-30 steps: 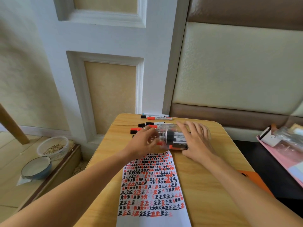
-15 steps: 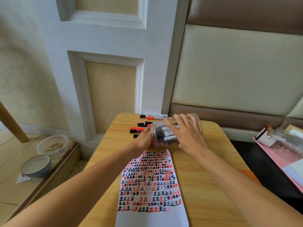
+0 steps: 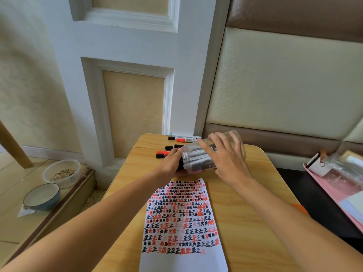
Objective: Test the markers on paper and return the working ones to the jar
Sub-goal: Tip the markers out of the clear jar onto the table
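Note:
A clear plastic jar [image 3: 196,158] full of markers is tilted on its side above the wooden table [image 3: 245,203], mouth to the left. My right hand [image 3: 227,160] grips it over the top. My left hand [image 3: 170,163] cups the jar's mouth, fingers curled against the marker ends. Several loose red and black markers [image 3: 170,148] lie on the table behind my left hand, and more markers [image 3: 184,138] rest at the far edge. A white paper [image 3: 180,222] covered in red and black test marks lies in front of the jar.
The wall and a padded panel stand close behind the table. A pink tray [image 3: 337,201] with clutter sits to the right. On the floor to the left are a clear tub of seeds [image 3: 61,171] and a blue bowl [image 3: 42,196]. An orange object [image 3: 300,209] peeks out at the table's right edge.
The jar has been lifted off the table and tipped up at its base end by my right hand. My left hand stayed at its mouth.

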Available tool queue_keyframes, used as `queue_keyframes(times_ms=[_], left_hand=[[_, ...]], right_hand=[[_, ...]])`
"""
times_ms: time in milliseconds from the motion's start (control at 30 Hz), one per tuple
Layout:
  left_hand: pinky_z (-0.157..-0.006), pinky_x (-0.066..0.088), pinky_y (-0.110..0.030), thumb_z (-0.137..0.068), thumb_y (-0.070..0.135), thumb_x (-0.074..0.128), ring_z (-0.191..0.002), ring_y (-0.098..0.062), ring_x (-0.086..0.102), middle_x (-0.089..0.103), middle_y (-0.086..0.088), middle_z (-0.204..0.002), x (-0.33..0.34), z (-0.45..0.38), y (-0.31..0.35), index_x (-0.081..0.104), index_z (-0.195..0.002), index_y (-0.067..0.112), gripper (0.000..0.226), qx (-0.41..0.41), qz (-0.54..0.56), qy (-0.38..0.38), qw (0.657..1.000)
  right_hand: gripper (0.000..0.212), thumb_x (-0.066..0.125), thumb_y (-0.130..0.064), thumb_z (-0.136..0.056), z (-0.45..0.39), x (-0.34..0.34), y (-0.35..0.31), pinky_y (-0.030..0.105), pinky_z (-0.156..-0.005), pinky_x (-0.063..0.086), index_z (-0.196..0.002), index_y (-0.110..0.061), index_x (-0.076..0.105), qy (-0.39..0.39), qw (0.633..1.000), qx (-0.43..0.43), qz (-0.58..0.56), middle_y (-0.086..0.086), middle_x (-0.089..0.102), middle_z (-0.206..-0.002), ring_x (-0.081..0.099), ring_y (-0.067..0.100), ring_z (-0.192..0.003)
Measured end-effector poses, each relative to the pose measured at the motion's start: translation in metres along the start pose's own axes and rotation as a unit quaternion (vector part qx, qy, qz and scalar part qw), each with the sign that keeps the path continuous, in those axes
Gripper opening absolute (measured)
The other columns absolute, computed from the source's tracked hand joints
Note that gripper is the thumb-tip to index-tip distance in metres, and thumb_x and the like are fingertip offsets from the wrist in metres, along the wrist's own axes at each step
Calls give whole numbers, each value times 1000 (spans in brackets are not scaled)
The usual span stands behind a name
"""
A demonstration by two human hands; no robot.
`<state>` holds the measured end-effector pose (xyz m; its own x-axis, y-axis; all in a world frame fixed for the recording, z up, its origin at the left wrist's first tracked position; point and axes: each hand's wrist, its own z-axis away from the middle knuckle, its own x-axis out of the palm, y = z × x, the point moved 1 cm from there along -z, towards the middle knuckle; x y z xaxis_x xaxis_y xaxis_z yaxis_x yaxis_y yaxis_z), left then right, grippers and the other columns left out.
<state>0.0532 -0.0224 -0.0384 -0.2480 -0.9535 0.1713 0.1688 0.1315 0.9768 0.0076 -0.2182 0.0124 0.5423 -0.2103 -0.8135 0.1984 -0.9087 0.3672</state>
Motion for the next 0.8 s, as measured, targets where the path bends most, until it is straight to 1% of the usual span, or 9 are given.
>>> queue_keyframes(times_ms=[100,233,333,433,467,533,600,700,800], left_hand=[[-100,54,-52,-101,52,52,-118,-26,64,64,-5,-132,-2,-1,0,56,-131,27,39,-4,-12,23,1000],[-84,62,-49,-104,41,53,-111,-30,68,66,-9,-125,-3,1,0,57,-131,19,34,-5,3,20,1000],[-92,59,-51,-100,49,56,-114,-29,66,67,-6,-125,-5,1,-1,60,-124,22,36,13,-36,29,999],[-102,52,-54,-75,68,63,-117,-27,64,68,-1,-124,-8,-1,-5,63,-120,28,60,21,-67,38,997],[-103,51,-54,-72,69,63,-118,-26,64,68,0,-124,-8,-2,-6,63,-119,29,61,24,-76,37,996],[-104,51,-52,-85,59,63,-117,-23,63,67,2,-123,-4,1,-3,62,-119,31,45,37,-98,28,994],[-106,49,-48,-98,43,60,-117,-19,61,65,2,-125,-4,1,-4,57,-128,29,33,42,-124,0,991],[-105,50,-39,-96,30,66,-117,-18,64,64,0,-130,-10,4,-2,47,-140,31,48,33,-160,-64,984],[-89,55,-21,-91,14,74,-110,-10,67,64,1,-130,-15,9,2,39,-147,30,68,44,-223,-136,964]], right_hand=[[119,91,-14,-59,1,0,1,59,-121,17,-159,-29,28,2,1000,12,-4,11,40,-150,34,31,-143],[121,91,-10,-58,1,4,5,59,-122,15,-158,-30,26,5,1000,18,-11,10,39,-150,33,30,-145],[126,93,-14,-56,2,6,6,58,-122,13,-159,-30,23,0,999,19,-30,9,38,-150,29,29,-145],[122,90,-10,-60,2,8,4,58,-122,11,-160,-29,23,-2,1000,12,-15,9,37,-152,30,29,-147],[122,90,-11,-61,2,7,3,57,-123,10,-161,-29,23,0,1000,16,-17,9,37,-152,30,29,-147],[123,91,-14,-60,2,7,1,58,-122,12,-160,-29,22,-1,1000,23,-21,10,38,-152,31,30,-146],[122,89,-10,-62,2,7,0,58,-122,14,-161,-29,20,-6,1000,25,-12,11,37,-152,30,31,-147],[121,90,-13,-63,2,9,2,57,-122,12,-160,-29,21,-16,999,36,-23,9,36,-152,28,29,-146],[120,90,-16,-63,4,12,5,56,-123,11,-160,-29,20,-24,999,36,-30,9,35,-153,28,29,-146]])
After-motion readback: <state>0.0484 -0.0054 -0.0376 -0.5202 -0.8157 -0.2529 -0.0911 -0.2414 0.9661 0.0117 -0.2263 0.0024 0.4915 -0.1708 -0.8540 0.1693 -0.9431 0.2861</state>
